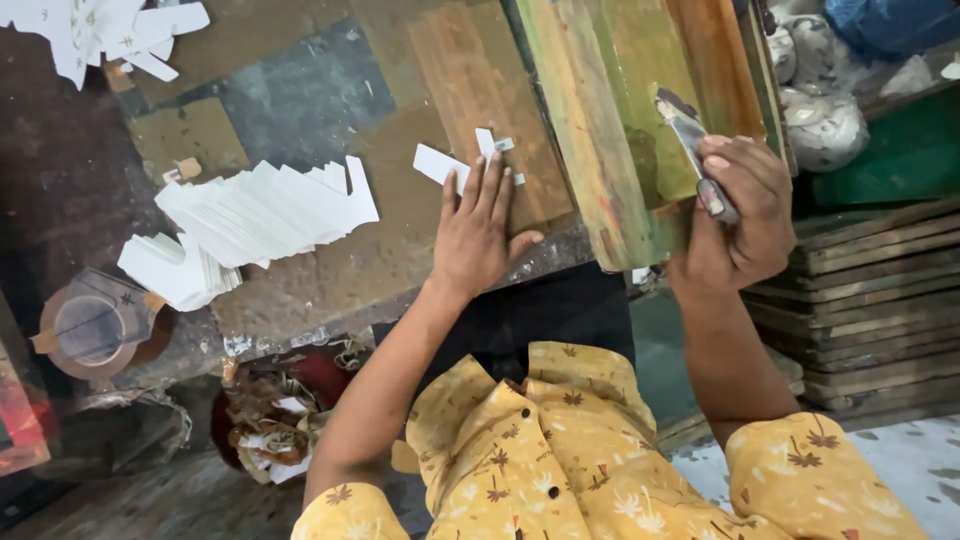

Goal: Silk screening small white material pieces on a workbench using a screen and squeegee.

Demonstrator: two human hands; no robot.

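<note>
Two hands busy: left hand (478, 235) flat, fingers spread, on worktable (330, 270); right hand (738, 215) grips scraper (693, 150), scraping wooden frame (610, 130); steady pressure seems needed next.

a fanned stack of white paper labels (265, 210) lies on the worktop (330, 280); a smaller white stack (175, 270) sits left; two loose white strips (440, 165) lie further right.

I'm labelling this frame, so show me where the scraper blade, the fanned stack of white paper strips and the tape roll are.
scraper blade (688, 133), head view, on the flat metal above the right hand's fingers.
fanned stack of white paper strips (265, 210), head view, middle of the fan.
tape roll (92, 328), head view, on its clear inner ring.
</note>
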